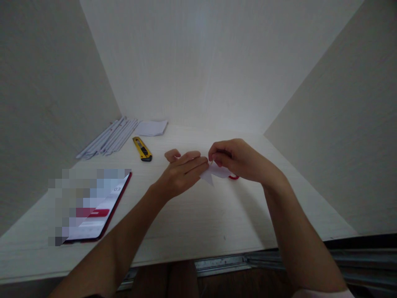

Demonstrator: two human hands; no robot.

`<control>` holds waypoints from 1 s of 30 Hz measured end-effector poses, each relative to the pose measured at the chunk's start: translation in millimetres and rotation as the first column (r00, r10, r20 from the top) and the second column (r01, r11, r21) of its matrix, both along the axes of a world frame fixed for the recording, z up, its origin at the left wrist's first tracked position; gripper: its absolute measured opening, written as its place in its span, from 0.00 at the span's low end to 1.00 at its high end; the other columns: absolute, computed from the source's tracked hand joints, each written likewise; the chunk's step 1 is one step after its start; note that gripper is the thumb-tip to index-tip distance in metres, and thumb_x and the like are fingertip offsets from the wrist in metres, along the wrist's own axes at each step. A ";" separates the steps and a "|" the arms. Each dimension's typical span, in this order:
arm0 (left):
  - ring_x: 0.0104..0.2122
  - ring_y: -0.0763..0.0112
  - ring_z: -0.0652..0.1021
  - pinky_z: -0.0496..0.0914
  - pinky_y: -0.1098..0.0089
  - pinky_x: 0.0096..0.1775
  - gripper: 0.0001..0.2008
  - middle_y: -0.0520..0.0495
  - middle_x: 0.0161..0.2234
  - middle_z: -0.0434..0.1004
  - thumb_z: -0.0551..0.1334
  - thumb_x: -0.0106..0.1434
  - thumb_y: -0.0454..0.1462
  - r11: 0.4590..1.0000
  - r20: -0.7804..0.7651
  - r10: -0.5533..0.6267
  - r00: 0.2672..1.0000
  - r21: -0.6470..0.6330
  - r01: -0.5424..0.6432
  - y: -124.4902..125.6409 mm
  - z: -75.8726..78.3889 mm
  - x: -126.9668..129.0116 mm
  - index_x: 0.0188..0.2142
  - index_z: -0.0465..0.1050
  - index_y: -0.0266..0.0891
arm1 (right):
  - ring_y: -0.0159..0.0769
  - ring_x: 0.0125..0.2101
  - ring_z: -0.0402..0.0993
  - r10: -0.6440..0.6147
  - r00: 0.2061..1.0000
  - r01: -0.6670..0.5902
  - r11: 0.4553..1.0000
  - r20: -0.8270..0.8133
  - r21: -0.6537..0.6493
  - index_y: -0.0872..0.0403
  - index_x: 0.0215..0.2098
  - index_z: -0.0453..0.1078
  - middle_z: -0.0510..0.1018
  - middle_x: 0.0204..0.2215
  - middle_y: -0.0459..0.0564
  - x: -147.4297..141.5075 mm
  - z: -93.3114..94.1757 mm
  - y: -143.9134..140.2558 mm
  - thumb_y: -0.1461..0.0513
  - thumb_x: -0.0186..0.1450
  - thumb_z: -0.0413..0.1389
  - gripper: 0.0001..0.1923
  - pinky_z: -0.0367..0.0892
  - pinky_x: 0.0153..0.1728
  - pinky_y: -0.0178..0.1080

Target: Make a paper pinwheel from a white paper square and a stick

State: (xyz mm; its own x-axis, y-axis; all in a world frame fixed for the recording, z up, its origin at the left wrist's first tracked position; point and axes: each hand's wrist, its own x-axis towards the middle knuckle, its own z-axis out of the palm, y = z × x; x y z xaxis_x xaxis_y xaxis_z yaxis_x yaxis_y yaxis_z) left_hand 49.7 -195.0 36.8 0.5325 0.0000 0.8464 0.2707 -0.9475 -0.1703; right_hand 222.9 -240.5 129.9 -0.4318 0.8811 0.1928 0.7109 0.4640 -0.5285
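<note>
White paper [213, 172], small and folded to a point, sits between my two hands just above the table [217, 219] near its middle. My right hand [240, 159] has its fingers curled shut on the paper's top edge; my left hand [181, 171] lies nearly flat, fingertips pressed on its left side. Something red [234, 177] peeks from under the right hand; I cannot tell what. I see no containers. Farther left lie a yellow cutter [142, 149], paper rolls [108, 138], a folded sheet [151, 128] and a phone [96, 207]. Walls close three sides; bare tabletop lies toward the near edge.
</note>
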 end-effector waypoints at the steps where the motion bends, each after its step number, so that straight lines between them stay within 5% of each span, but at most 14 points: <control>1: 0.43 0.66 0.69 0.64 0.64 0.41 0.11 0.43 0.39 0.74 0.53 0.59 0.32 0.999 0.023 0.011 1.000 -0.046 -0.010 -0.5 0.5 1.9 0.41 0.68 0.36 | 0.22 0.19 0.58 -0.005 0.999 0.003 0.999 -0.041 -0.037 0.59 0.25 0.68 0.67 0.18 0.43 1.0 -1.0 2.1 0.69 0.55 0.47 0.08 0.52 0.22 0.29; 5: 0.38 0.68 0.71 0.59 0.61 0.42 0.07 0.47 0.34 0.76 0.56 0.58 0.34 0.961 0.082 0.075 0.994 -0.273 -0.050 -2.9 4.5 9.9 0.35 0.71 0.39 | 0.21 0.16 0.55 -0.062 0.963 -0.004 0.970 -0.260 -0.244 0.60 0.25 0.67 0.64 0.15 0.41 6.6 -7.8 11.7 0.65 0.56 0.49 0.06 0.49 0.17 0.29; 10: 0.34 0.70 0.72 0.61 0.65 0.39 0.06 0.48 0.29 0.76 0.58 0.55 0.37 0.832 0.102 0.059 0.993 -0.554 0.007 -2.0 11.2 14.3 0.29 0.72 0.36 | 0.21 0.15 0.56 -0.171 0.862 -0.069 0.893 -0.477 -0.445 0.59 0.25 0.69 0.66 0.15 0.42 12.8 -24.0 24.3 0.62 0.54 0.54 0.06 0.49 0.15 0.28; 13: 0.30 0.71 0.72 0.63 0.69 0.34 0.08 0.48 0.27 0.74 0.60 0.53 0.38 0.706 0.098 0.048 0.994 -0.707 0.036 0.9 11.8 14.0 0.27 0.72 0.35 | 0.22 0.16 0.59 -0.274 0.777 -0.077 0.852 -0.566 -0.518 0.58 0.24 0.70 0.69 0.16 0.43 14.0 -38.6 30.2 0.62 0.51 0.56 0.05 0.51 0.15 0.28; 17: 0.25 0.73 0.72 0.65 0.73 0.28 0.11 0.49 0.24 0.75 0.60 0.51 0.40 0.432 0.187 0.058 0.981 -0.890 0.145 6.2 6.4 15.3 0.27 0.73 0.33 | 0.21 0.15 0.59 -0.419 0.603 -0.085 0.812 -0.679 -0.577 0.57 0.24 0.70 0.70 0.17 0.43 11.9 -62.2 34.7 0.64 0.49 0.57 0.05 0.52 0.13 0.27; 19: 0.24 0.73 0.72 0.66 0.74 0.27 0.11 0.49 0.25 0.75 0.60 0.50 0.40 0.320 0.229 0.052 0.972 -0.926 0.201 9.2 2.8 16.6 0.28 0.74 0.33 | 0.21 0.16 0.61 -0.456 0.512 -0.106 0.808 -0.728 -0.580 0.58 0.24 0.70 0.70 0.18 0.44 8.2 -74.0 35.9 0.65 0.48 0.56 0.05 0.53 0.14 0.26; 24: 0.24 0.73 0.72 0.67 0.73 0.27 0.12 0.49 0.24 0.75 0.62 0.48 0.40 0.161 0.275 0.079 0.958 -0.952 0.260 14.6 -2.6 17.5 0.28 0.75 0.32 | 0.19 0.12 0.53 -0.517 0.302 -0.062 0.828 -0.801 -0.558 0.56 0.18 0.63 0.61 0.12 0.38 -6.9 -93.1 37.1 0.66 0.48 0.54 0.04 0.51 0.13 0.25; 30: 0.22 0.76 0.71 0.66 0.74 0.26 0.12 0.50 0.23 0.74 0.63 0.47 0.41 0.087 0.306 0.076 0.949 -0.950 0.299 15.8 -3.4 16.5 0.27 0.75 0.33 | 0.17 0.11 0.43 -0.560 0.124 -0.122 0.810 -0.819 -0.573 0.56 0.17 0.59 0.56 0.11 0.35 -20.8 -96.1 34.0 0.70 0.45 0.51 0.05 0.44 0.10 0.24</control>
State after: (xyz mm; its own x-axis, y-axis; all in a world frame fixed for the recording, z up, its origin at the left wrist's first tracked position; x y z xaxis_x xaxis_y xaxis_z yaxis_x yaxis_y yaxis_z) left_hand 66.2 -179.2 33.4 0.4220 0.8811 0.2135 -0.0098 -0.2311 0.9729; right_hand 202.1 -206.5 33.8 0.0289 0.9890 -0.1450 -0.4888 -0.1126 -0.8651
